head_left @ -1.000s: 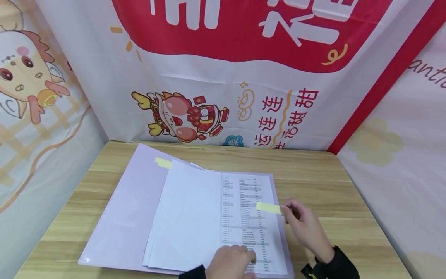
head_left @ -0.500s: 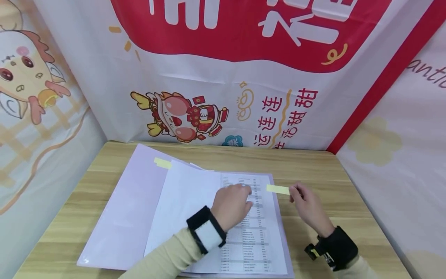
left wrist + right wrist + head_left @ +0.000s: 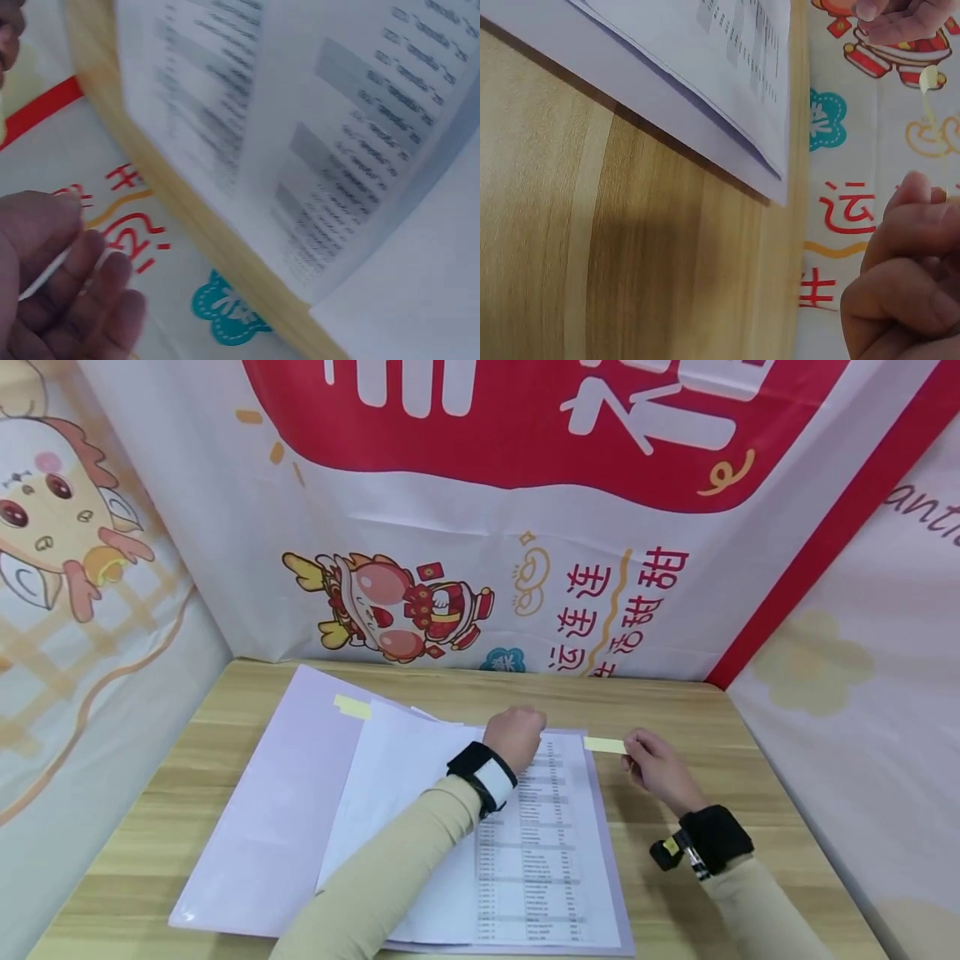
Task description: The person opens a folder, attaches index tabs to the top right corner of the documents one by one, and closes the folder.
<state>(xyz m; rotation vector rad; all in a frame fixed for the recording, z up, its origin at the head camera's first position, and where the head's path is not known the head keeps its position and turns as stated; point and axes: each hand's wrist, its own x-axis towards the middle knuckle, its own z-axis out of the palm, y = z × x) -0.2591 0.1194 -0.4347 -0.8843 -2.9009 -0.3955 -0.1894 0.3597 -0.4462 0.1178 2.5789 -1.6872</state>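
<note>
My right hand (image 3: 663, 767) pinches one end of a pale yellow sticky note strip (image 3: 604, 745), just off the page's upper right corner. In the right wrist view the strip (image 3: 928, 81) shows narrow and bent, above the curled fingers (image 3: 907, 289). My left hand (image 3: 515, 735) is over the top edge of a printed page (image 3: 551, 860). Its fingers (image 3: 112, 281) are loosely bent with nothing between them in the left wrist view. The page lies in an open lilac folder (image 3: 247, 827), beside a turned white sheet (image 3: 397, 827).
A second yellow sticky strip (image 3: 352, 707) sticks out from the white sheet's upper left corner. The folder lies on a wood-grain table (image 3: 750, 827). A printed cloth backdrop (image 3: 450, 518) hangs right behind the table's far edge.
My left hand has moved from the page's bottom up to its top edge. The right hand has carried the yellow strip upward and slightly right along the page's right side.
</note>
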